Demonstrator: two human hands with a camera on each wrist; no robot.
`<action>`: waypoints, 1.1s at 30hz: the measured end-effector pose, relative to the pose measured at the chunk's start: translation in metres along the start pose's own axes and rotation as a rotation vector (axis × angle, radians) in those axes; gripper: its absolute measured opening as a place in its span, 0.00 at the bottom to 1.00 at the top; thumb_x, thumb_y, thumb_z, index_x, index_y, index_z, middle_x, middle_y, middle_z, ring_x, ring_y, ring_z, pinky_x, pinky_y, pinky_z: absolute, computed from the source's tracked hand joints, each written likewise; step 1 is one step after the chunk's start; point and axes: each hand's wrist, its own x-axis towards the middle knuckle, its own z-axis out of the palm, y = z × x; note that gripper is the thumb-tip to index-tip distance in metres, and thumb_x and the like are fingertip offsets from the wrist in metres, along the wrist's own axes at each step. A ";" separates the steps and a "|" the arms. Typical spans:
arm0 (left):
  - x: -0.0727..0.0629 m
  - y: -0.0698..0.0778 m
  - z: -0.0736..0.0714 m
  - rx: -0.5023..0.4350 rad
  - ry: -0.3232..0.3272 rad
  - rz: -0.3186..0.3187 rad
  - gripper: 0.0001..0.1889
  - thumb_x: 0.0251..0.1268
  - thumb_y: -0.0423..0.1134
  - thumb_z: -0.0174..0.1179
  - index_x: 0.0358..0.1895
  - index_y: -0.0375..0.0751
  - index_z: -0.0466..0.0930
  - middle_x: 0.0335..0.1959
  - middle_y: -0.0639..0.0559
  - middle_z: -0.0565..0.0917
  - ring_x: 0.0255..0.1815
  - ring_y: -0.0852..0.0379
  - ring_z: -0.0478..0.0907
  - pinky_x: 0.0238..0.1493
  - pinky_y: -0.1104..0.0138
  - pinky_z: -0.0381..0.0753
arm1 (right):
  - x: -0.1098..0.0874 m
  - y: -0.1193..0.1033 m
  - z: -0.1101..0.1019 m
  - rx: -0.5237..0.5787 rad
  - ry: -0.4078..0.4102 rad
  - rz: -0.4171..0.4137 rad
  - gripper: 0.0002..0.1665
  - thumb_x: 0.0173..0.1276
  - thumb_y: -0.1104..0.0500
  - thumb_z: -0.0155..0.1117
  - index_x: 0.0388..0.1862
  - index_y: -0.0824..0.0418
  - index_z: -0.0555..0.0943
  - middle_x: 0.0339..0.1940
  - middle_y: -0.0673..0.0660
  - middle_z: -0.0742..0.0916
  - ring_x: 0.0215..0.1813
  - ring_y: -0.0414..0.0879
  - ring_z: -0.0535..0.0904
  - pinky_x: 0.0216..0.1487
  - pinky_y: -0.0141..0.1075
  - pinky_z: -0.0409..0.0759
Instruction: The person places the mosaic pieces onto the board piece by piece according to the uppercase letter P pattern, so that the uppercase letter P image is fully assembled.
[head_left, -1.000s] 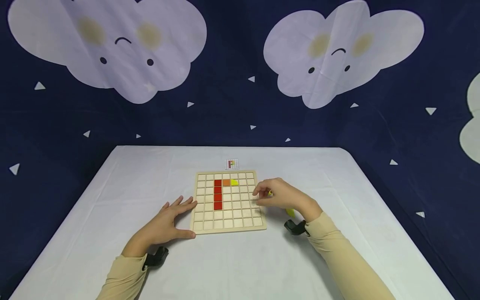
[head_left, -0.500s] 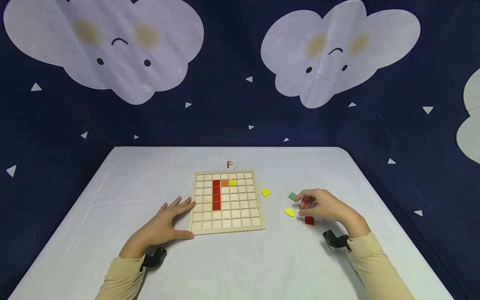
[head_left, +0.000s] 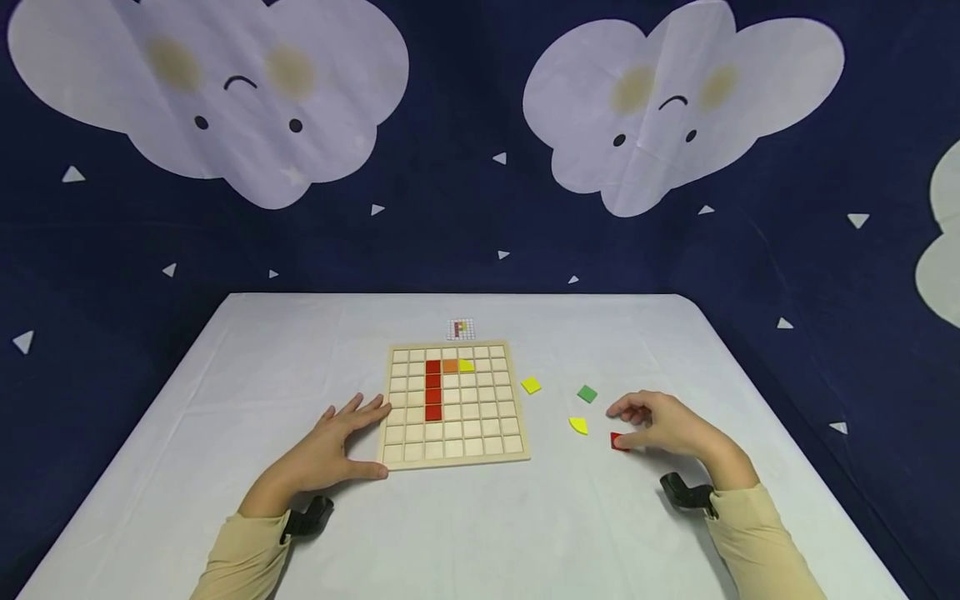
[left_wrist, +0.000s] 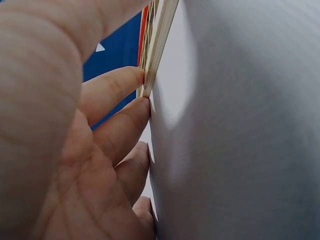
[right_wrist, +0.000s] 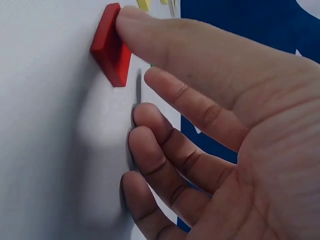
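Observation:
A wooden grid board lies on the table, with a column of red tiles in it. Right of the column's top sit an orange tile and a yellow rounded piece. My left hand rests at the board's left edge, fingers spread; the left wrist view shows fingertips touching its side. My right hand is over the table to the right, its thumb on a loose red square tile. The other fingers are loosely bent, apart from that tile.
Between board and right hand lie a yellow square tile, a green tile and a yellow quarter-circle. Behind the board is a small pattern card. A dark blue cloud-print cloth hangs beyond the white table.
From the board's right edge, my right hand has moved right, uncovering the loose yellow and green tiles. Its thumb has come down onto the red tile. The left hand keeps its place.

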 end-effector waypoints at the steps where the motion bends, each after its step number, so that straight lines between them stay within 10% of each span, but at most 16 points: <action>1: 0.000 0.000 0.000 0.001 0.001 0.000 0.53 0.51 0.58 0.83 0.80 0.41 0.72 0.84 0.37 0.67 0.87 0.24 0.50 0.80 0.22 0.41 | -0.001 0.001 0.000 0.002 0.002 0.003 0.25 0.58 0.51 0.86 0.52 0.57 0.89 0.43 0.50 0.87 0.46 0.40 0.79 0.48 0.30 0.79; 33: 0.001 0.000 0.001 -0.002 -0.004 -0.010 0.53 0.50 0.57 0.83 0.80 0.42 0.72 0.84 0.37 0.66 0.87 0.24 0.50 0.81 0.23 0.40 | -0.006 0.004 0.000 0.056 -0.035 -0.015 0.20 0.57 0.57 0.86 0.46 0.58 0.88 0.42 0.50 0.86 0.44 0.39 0.76 0.44 0.28 0.75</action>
